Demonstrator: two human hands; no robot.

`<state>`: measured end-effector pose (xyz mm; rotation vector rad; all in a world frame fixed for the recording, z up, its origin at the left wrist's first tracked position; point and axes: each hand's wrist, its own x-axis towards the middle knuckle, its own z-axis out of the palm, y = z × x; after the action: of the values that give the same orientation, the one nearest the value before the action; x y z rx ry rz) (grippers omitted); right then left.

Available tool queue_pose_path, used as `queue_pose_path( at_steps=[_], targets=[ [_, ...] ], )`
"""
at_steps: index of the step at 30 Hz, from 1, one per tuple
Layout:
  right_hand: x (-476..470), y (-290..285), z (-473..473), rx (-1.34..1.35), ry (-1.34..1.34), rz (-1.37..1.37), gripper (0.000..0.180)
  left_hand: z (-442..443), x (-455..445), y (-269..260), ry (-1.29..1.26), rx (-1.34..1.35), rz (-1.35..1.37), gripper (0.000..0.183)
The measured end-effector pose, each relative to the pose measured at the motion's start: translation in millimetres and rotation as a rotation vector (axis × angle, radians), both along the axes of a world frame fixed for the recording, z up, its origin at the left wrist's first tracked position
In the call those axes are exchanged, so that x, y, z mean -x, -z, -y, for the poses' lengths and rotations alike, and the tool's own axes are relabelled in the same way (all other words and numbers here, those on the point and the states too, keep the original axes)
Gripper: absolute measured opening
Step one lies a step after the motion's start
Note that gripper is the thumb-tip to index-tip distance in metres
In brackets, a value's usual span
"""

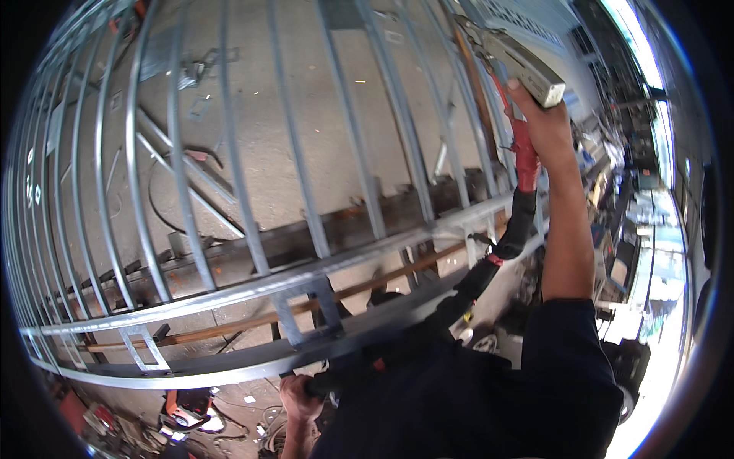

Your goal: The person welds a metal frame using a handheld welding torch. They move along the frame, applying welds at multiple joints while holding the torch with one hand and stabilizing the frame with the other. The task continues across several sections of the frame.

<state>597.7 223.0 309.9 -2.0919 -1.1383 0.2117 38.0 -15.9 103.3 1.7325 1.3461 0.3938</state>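
Observation:
At the upper right my right hand (545,123) grips a hand tool with a boxy metal body (530,69), bearing writing. Its dark metal front end (471,31) points to the upper left. Just below that hand, a red-wrapped section (524,152) leads into a black-wrapped cable or hose (481,275) that runs down towards my body. My left hand (301,396), low in the view, closes around a black bar-like part (321,383); blur hides its exact kind. Between the hands stretches a galvanized metal frame (246,295) with many parallel bars (289,126).
A rusty steel beam (344,221) lies under the bars. Loose metal strips (189,178) are on the concrete floor (309,103). An orange and black machine (186,410) stands below left, beside cables (275,421). Cluttered benches (616,258) line the right side.

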Motion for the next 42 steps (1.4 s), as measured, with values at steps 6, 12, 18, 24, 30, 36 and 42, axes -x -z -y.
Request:
queue_pose_path(
  at_steps=[6, 12, 18, 24, 30, 36, 42],
  targets=[
    [-75.7, -9.9, 143.8, 0.156, 0.141, -0.079, 0.043, 36.4, -51.9, 27.2, 0.033, -0.101, -0.015, 0.011],
    [-167.9, 49.8, 288.0, 0.191, 0.24, -0.139, 0.044, 75.0, -134.9, 11.3, 0.04, 0.013, -0.166, 0.013],
    [-215.5, 101.8, 379.9, 0.297, 0.312, -0.135, 0.044, 113.0, -192.6, 21.7, 0.088, -0.031, -0.224, 0.018],
    [-238.5, 129.7, 415.6, 0.176, 0.302, -0.155, 0.044, 136.9, -220.0, 38.1, 0.209, -0.077, -0.321, 0.012],
    [-226.2, 134.2, 417.6, 0.32, 0.363, -0.08, 0.056, 159.7, -215.8, 70.0, 0.407, 0.107, -0.398, 0.018],
    [-194.0, 125.4, 402.9, 0.308, 0.368, -0.019, 0.065, 147.2, -205.7, 86.4, 0.5, 0.199, -0.441, 0.024],
    [-185.5, 138.5, 394.9, 0.38, 0.398, 0.077, 0.067, 129.6, -204.8, 99.7, 0.56, 0.256, -0.447, 0.026]
  ],
)
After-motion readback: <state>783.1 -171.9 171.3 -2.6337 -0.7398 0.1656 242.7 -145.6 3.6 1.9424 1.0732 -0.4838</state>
